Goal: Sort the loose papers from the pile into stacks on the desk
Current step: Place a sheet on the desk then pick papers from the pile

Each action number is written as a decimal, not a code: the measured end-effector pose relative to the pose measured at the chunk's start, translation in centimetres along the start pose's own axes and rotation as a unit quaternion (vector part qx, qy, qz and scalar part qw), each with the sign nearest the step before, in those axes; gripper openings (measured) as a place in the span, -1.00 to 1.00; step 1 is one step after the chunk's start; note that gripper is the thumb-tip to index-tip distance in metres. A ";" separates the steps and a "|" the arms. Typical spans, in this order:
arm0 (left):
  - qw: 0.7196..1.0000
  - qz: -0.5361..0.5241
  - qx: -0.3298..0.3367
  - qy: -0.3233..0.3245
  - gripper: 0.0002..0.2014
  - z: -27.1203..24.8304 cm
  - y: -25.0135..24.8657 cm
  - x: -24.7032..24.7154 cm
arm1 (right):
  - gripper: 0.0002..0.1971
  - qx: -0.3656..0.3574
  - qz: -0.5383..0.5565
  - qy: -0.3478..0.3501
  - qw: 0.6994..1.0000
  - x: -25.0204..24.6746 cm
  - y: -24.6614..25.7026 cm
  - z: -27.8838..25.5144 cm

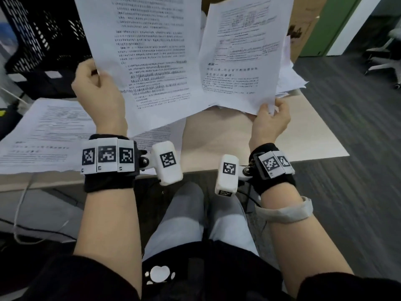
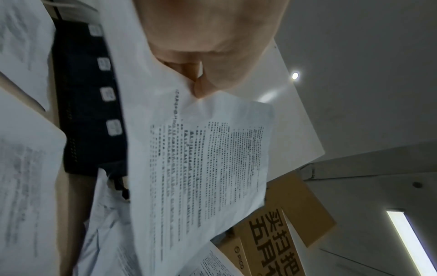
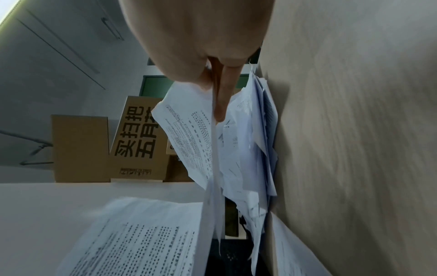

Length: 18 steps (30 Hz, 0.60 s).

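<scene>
A seated person in grey trousers (image 1: 184, 216) and dark sleeves holds two printed pages up over a pale wooden desk (image 1: 219, 135), both bare forearms strapped with black wrist bands (image 1: 108, 168) carrying square coded markers and white camera pods. The left hand (image 1: 98, 92) grips the left edge of a densely printed sheet (image 1: 149, 61), fingers curled round the paper and thumb on its front; the left wrist view shows the thumb and a finger pinching the page near its edge. The right hand (image 1: 272, 118) pinches the lower right corner of a second sheet (image 1: 240, 53), which carries a diagram near the top and text below; in the right wrist view a finger lies straight along the back of that page while the thumb presses the front. Both pages are raised off the desk, tilted toward the camera, their inner edges almost meeting. Flat on the desk to the left, under the left wrist, lies a sorted stack of papers (image 1: 45, 135). Farther back on the right, behind the second sheet, the loose pile (image 1: 290, 72) sprawls unevenly. A black mesh basket (image 1: 41, 38) stands at the far left, and brown cardboard boxes (image 3: 132, 142) with large black characters stand beyond the desk
</scene>
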<state>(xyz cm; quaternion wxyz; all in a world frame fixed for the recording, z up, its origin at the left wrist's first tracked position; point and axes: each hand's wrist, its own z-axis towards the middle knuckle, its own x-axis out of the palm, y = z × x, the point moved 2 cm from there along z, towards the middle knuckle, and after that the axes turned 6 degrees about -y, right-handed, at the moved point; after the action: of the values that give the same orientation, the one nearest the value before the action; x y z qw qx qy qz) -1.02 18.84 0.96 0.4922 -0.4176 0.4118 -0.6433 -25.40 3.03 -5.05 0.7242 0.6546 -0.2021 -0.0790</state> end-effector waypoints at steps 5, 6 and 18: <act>0.998 0.060 -0.031 0.017 -0.69 0.9 1.5 -3.7 | -0.73 0.019 -0.017 0.016 1.000 1.0 -1.5 -2.8; 0.997 0.071 -0.035 0.022 -0.69 1.1 1.9 -4.3 | -0.75 0.021 -0.022 0.016 0.999 1.2 -1.7 -3.3; 0.959 0.255 -0.099 0.078 -0.66 2.0 6.8 -7.8 | -0.80 0.041 -0.002 -0.013 0.999 2.8 -3.2 -5.4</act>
<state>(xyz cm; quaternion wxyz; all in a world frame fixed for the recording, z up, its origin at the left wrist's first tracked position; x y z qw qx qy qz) 4.13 25.02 -5.81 0.5619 -0.2941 0.6036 -0.4832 -20.20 6.50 -7.95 0.6939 0.6831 -0.2130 -0.0807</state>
